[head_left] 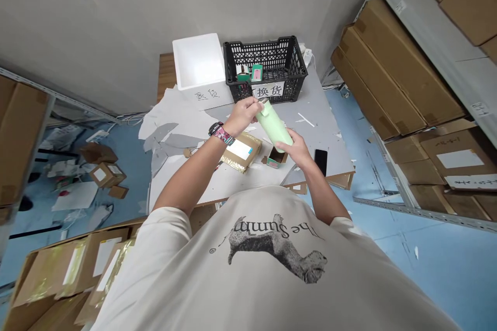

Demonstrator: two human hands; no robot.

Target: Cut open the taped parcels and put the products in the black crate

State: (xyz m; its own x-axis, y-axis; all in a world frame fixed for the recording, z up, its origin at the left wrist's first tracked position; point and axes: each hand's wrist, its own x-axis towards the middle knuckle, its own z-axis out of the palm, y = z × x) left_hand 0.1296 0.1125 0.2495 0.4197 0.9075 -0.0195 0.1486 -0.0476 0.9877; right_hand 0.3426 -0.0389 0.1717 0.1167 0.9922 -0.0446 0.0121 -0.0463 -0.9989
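A light green cylinder, resembling a bottle, is tilted in the air above the table, its top pointing up and left. My left hand is closed at its upper end, where a darker grey rim shows. Around the lower end wraps my right hand. Just below the bottle stands a small open green-and-brown box. Beside that box, on the left, lies a taped brown parcel with a white label, partly behind my left wrist. A black phone rests to the right of my right hand.
At the back of the table stand a white foam box and a black plastic crate holding small green boxes. Paper scraps lie about the tabletop. Shelves with cartons flank the right side; more cartons sit at lower left.
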